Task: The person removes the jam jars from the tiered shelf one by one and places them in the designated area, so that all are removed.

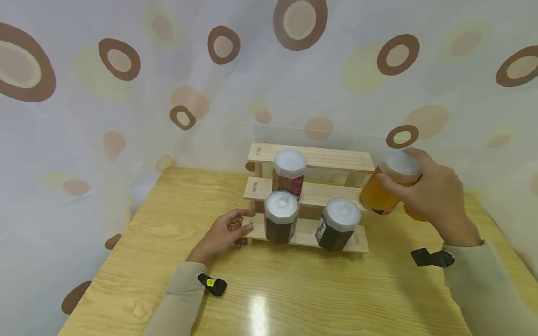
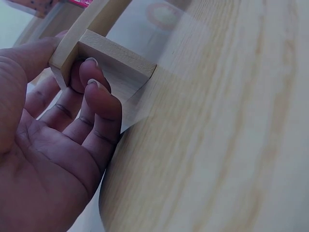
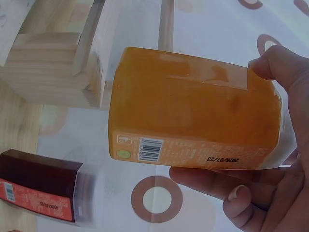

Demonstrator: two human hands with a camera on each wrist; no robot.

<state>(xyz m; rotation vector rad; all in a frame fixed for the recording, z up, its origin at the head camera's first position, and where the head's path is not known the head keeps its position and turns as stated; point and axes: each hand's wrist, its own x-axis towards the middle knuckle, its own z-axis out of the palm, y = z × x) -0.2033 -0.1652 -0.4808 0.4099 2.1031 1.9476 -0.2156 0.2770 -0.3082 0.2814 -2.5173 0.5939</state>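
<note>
My right hand (image 1: 437,196) grips an orange jar (image 1: 380,191) with a whitish lid, thumb on one side and fingers on the other. The jar is tilted at the right end of a three-step wooden rack (image 1: 323,156); its barcode and printed date show in the right wrist view. With the thumb above and fingers curled beneath, my left hand (image 1: 224,233) holds the left end of the rack's lowest board (image 2: 72,41). Two dark jars stand on that board, one left (image 1: 280,228) and one right (image 1: 334,233). A reddish-brown jar (image 1: 289,179) is on the middle board.
A dark red jar (image 3: 41,181) with a red label stands beyond the held jar in the right wrist view. Some orange (image 1: 414,213) shows below my right hand in the head view. A patterned sheet (image 1: 235,93) rises behind the wooden table (image 1: 294,298).
</note>
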